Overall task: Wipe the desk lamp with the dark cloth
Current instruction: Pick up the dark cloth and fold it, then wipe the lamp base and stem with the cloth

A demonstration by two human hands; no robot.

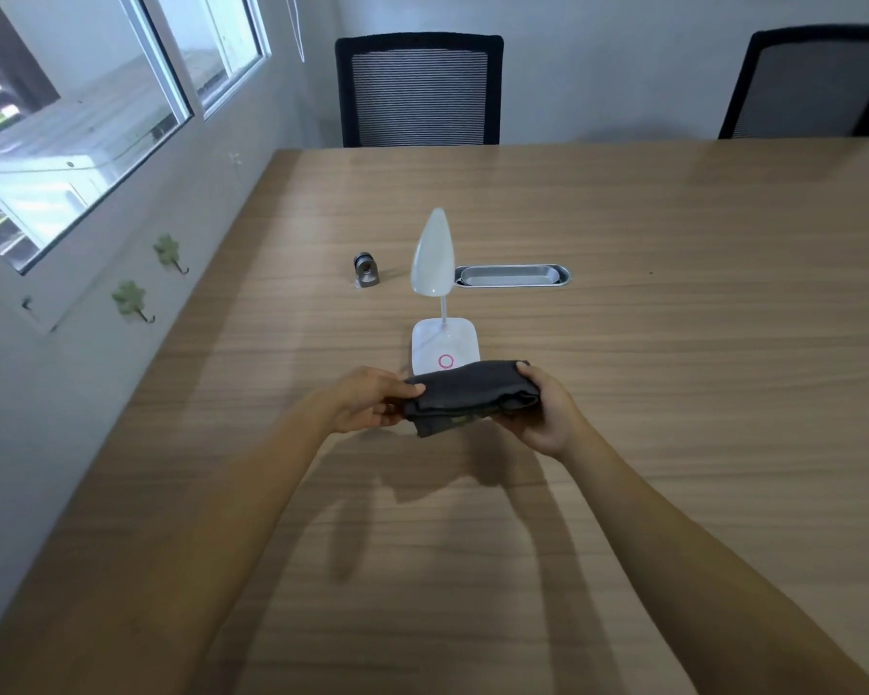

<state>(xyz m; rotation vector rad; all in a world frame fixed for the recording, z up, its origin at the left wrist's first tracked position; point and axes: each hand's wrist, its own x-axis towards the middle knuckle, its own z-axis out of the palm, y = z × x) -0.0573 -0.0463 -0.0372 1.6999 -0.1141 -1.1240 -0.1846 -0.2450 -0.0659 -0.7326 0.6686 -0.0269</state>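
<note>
left hand (pixel 367 401): gripping the cloth's left end | right hand (pixel 548 413): gripping its right end | dark cloth (pixel 465 396): folded, held above the table (pixel 673 393), just in front of the lamp base | desk lamp (pixel 440 303): upright, mid-table

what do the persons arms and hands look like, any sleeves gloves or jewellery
Both forearms are bare for their whole visible length, with no sleeve in view. The left hand and the right hand wear no gloves, and no watch, bracelet or ring shows on either. The fingers are bare too, with short nails as far as the blur lets one tell. No markings show.
</note>
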